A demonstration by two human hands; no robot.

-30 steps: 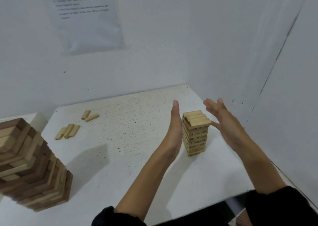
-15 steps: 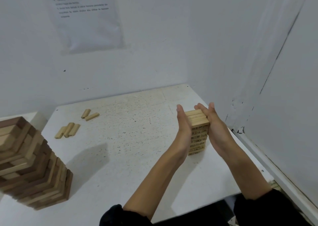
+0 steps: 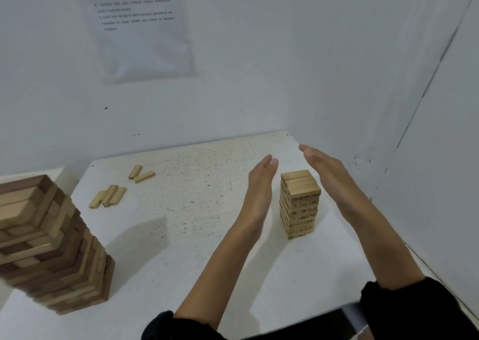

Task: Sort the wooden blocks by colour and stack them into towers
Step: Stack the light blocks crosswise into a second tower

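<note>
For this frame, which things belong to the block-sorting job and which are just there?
Job:
- small light tower, standing between the flat left hand and right hand
- large mixed light-and-dark tower
- five loose light blocks

Just there:
- printed sheet on the wall
- white table

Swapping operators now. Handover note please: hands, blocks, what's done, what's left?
Left hand and right hand: open, flat, either side of the light tower, touching nothing.
Done: light tower stands on the table, right side.
Left: five loose light blocks lie far left; the mixed tower, dark and light together, near left, is unsorted. No dark tower in view.
</note>
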